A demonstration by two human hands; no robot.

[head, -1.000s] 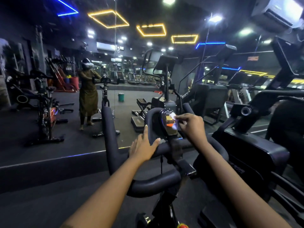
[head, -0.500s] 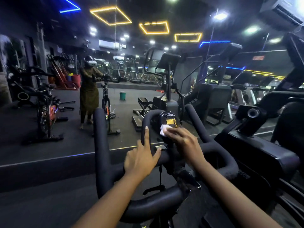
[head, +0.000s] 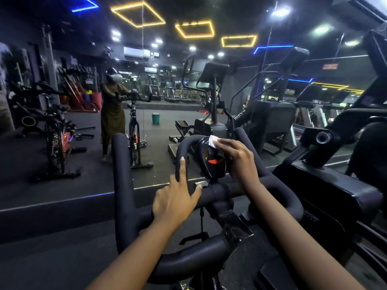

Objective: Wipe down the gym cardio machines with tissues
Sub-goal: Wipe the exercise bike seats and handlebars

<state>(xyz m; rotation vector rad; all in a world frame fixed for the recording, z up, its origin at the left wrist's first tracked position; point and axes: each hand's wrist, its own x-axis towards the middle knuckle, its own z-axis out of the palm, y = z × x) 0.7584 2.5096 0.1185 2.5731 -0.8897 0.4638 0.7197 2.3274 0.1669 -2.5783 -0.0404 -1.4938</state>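
Hands both at the console (head: 209, 164): right hand (head: 236, 160) pinches a white tissue (head: 213, 141) against its top edge, fingers curled. Left hand (head: 176, 204) lies flat on the handlebar (head: 123, 185) just below-left of it, fingers straight, holding nothing. Console's long axis runs top to bottom; most of its face lies below the tissue, so the right hand is nearer. Likely stroke: downward.

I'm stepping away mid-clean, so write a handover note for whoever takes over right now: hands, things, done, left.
Left hand: open, resting on the spin bike handlebar, index finger along the inner loop.
Right hand: holds a white tissue against the top of the bike console.
Done: console wipe under way; how much is clean cannot be told.
Left: rest of console, handlebar, then the black machine on the right.
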